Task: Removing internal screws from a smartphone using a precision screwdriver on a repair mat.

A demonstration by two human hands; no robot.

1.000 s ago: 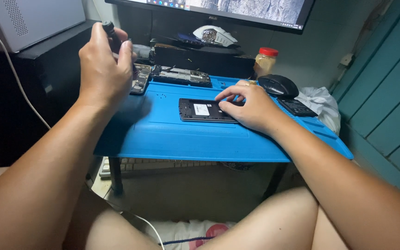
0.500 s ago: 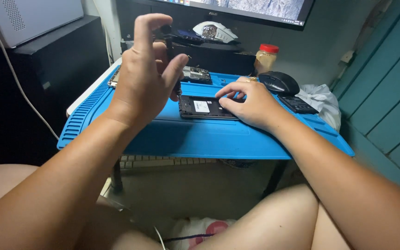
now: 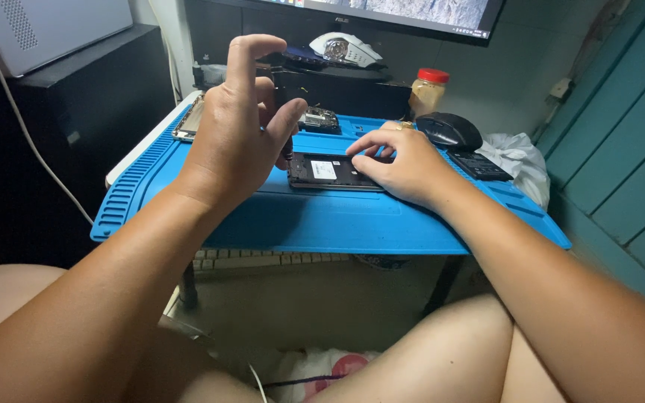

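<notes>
The opened phone is pinned flat on the blue worktop mat by the right hand, steadying it, while a thin dark tool is pinched in the raised left hand, its other fingers spread.

Opened black phone lies flat on blue mat.

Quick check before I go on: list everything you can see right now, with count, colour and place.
opened phone: one, black, mat centre
repair mat: one, blue, on the small table
circuit part: one, dark, mat rear
frame piece: one, pale, mat's left rear
computer mouse: one, black, mat right rear
jar: one, red lid, behind the mat
plastic bag: one, white, right of the mat
left hand: raised, thin dark tool at its fingers
right hand: resting on the phone
</notes>
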